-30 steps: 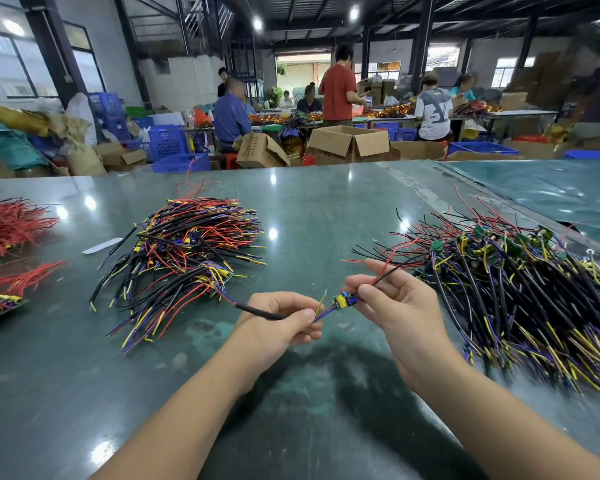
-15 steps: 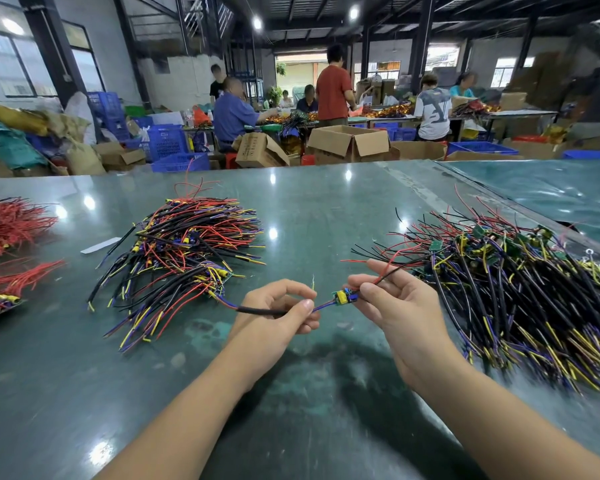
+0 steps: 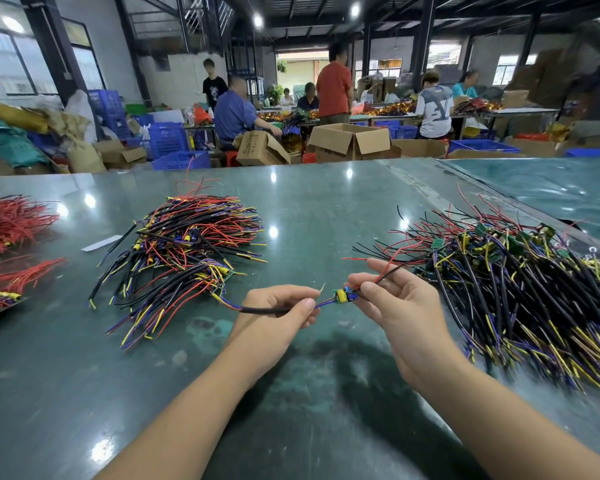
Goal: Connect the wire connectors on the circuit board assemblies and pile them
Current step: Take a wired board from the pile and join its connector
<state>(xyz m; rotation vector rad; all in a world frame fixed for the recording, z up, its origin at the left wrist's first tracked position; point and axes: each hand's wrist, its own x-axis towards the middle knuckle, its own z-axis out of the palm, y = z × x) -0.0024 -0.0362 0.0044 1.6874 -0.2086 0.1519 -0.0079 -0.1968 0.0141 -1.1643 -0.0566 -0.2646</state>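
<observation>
Both hands raised just above the green table (image 3: pixel 309 209), near its front middle. Left hand (image 3: pixel 278 311) curled round a black cable (image 3: pixel 264 310), thumb pressing it against the fingers; cable trails left toward the near edge of the left wire pile (image 3: pixel 184 251). Right hand (image 3: pixel 395 303) pinching a small circuit board (image 3: pixel 342 295), green with a yellow part, at its right end; one red and one black lead run out between the right fingers, up and to the right. Blue and yellow wires join the board to the black cable, so one assembly spans the gap between the two hands, clear of the tabletop. Thin bare wire end sticks up just beside the left fingertips. Left pile: red, black, yellow and blue wires, lying mostly flat. Right pile (image 3: pixel 520 292): denser, with several green boards among black, yellow and blue wires, just right of the right hand. Red wire bundles (image 3: pixel 7 223) at the far left table edge. White paper strip (image 3: pixel 101 243) left of the left pile. Cardboard boxes (image 3: pixel 352 142) and blue crates (image 3: pixel 168 140) beyond the table; people working at benches behind.
</observation>
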